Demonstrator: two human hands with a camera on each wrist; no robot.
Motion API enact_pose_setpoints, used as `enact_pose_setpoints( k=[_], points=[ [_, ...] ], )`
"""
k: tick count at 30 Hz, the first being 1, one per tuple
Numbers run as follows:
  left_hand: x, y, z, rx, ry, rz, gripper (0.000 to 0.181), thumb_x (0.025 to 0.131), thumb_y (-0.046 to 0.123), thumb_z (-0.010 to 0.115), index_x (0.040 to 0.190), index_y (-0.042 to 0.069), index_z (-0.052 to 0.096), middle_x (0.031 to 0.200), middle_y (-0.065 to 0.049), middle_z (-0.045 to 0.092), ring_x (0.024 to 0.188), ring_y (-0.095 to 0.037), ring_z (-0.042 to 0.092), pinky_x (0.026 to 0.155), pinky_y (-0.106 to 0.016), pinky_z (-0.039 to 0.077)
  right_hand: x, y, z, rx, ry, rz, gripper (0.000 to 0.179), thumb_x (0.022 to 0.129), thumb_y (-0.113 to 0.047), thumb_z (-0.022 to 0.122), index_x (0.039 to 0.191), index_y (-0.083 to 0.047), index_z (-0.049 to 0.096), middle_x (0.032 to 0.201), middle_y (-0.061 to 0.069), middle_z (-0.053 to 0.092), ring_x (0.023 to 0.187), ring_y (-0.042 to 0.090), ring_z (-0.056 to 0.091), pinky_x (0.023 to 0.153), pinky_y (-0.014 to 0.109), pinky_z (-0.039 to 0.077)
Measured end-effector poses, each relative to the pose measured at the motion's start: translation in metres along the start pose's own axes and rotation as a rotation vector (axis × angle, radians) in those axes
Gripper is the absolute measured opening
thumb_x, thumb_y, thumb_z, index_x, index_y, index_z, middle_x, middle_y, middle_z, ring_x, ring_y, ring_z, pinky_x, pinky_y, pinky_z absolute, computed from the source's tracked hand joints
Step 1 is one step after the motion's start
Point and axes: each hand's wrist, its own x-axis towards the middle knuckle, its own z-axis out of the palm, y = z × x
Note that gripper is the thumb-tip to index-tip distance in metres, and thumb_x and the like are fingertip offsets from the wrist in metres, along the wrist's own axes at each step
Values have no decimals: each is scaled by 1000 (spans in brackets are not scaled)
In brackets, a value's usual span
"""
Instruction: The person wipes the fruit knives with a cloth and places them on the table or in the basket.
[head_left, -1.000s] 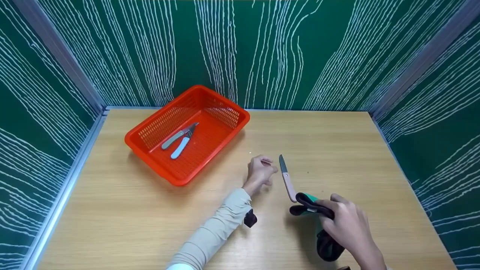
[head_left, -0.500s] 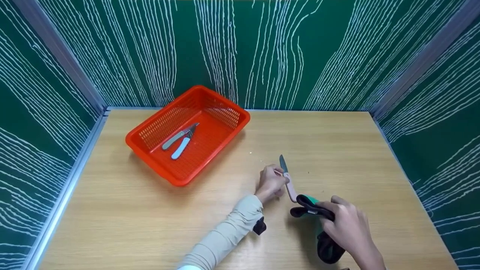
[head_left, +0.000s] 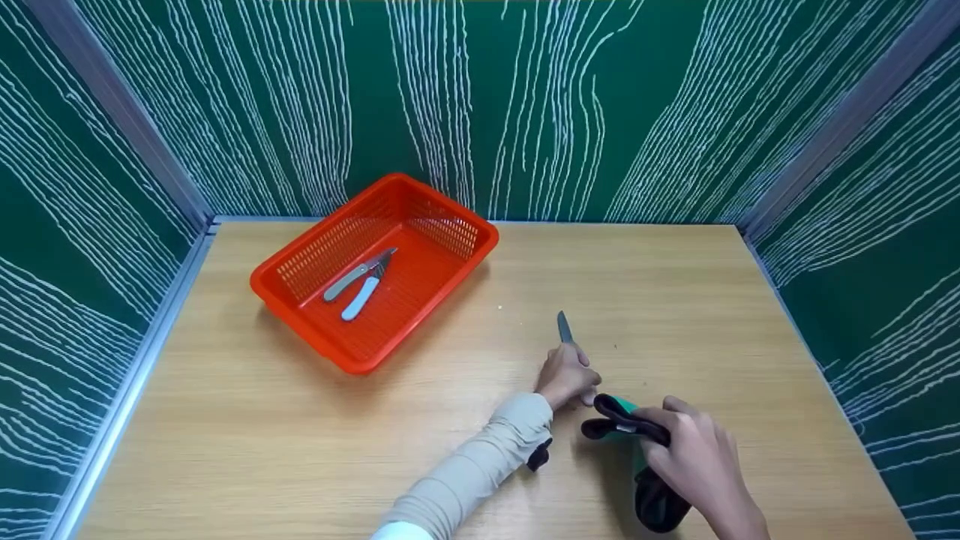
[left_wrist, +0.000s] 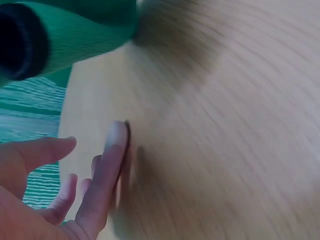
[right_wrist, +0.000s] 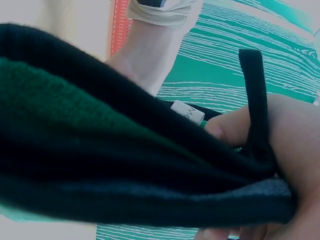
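Note:
On the table lies a small knife (head_left: 565, 328) with a dark blade and a pinkish handle, its blade pointing to the back wall. My left hand (head_left: 564, 373) is over its handle and hides most of it in the head view. In the left wrist view, the left hand's fingers (left_wrist: 102, 185) are extended, one lying along the handle's dark edge. My right hand (head_left: 694, 457) grips a folded green cloth item (head_left: 656, 502) with black edging, just right of the knife. A black loop (right_wrist: 255, 85) and a white label (right_wrist: 187, 112) show on it in the right wrist view.
An orange-red plastic basket (head_left: 360, 367) stands at the back left. Inside it are a knife with a grey-green handle (head_left: 345, 285) and a fork-like utensil with a pale blue handle (head_left: 360, 300). Green walls with white lines (head_left: 555, 112) border the wooden table (head_left: 262, 450).
The left hand has moved right and toward the near edge, from beside the knife to over its handle. The right hand and the cloth item have stayed in place.

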Motion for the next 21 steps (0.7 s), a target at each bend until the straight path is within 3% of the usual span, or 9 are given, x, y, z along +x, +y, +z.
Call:
enact_pose_setpoints(
  k=[5,11,21],
  points=[
    [3,-1,5,144,17,62,25,71,8,76,65,13,52,54,4,52,48,-13,51,43,-25,40,-1,1,-1,1,-5,14,28,66,2,65,86,-14,76,65,-6,41,49,12,35,41,28,25],
    [8,2,10,319,50,38,30,70,16,78,57,14,51,63,2,48,51,-14,44,42,-30,35,-1,1,-2,-1,-19,29,27,66,1,67,87,-13,76,66,-6,42,50,13,37,42,28,26],
    [13,1,9,397,46,91,24,70,13,78,62,11,56,61,0,51,51,-15,45,42,-31,36,-1,-1,-6,2,-85,81,27,69,-1,67,91,-12,77,69,-2,45,54,15,40,45,28,28]
  ],
)
